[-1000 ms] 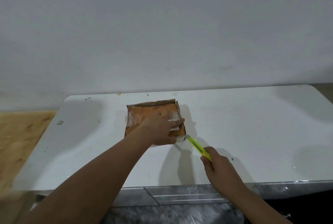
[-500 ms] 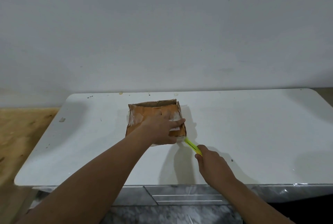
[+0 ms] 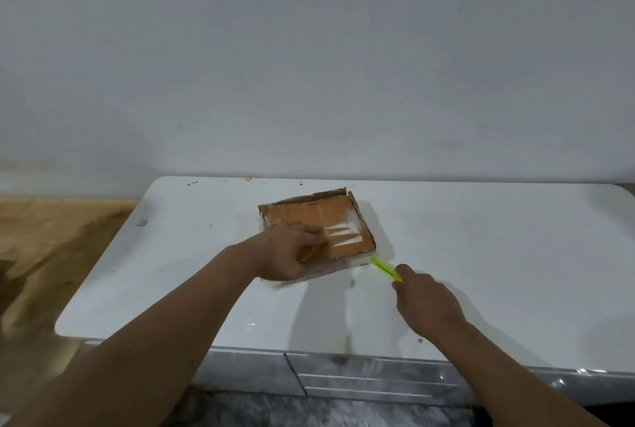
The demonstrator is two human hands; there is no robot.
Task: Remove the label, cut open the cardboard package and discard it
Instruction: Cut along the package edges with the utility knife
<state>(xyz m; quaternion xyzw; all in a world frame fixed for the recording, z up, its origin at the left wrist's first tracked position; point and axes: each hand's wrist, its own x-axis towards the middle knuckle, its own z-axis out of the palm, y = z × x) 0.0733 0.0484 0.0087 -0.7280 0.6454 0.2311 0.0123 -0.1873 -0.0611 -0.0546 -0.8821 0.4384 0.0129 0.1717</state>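
Observation:
A flat brown cardboard package [image 3: 321,220] wrapped in clear tape lies on the white table [image 3: 481,254], turned at an angle. My left hand [image 3: 287,253] grips its near left corner, fingers curled over the top edge. My right hand [image 3: 426,303] holds a yellow-green utility knife [image 3: 385,266]; the knife's tip touches the package's near right corner. A shiny patch of tape [image 3: 343,234] shows on the top face. I cannot make out a label.
A white wall rises just behind the table. Grey drawers [image 3: 360,378] sit under the table's front edge. A wooden floor [image 3: 51,237] lies to the left. A small scrap [image 3: 141,222] rests near the table's left edge.
The package has turned so that its right corner points toward me. My left hand slid from the top face to the near left corner. The knife stays at the near right corner.

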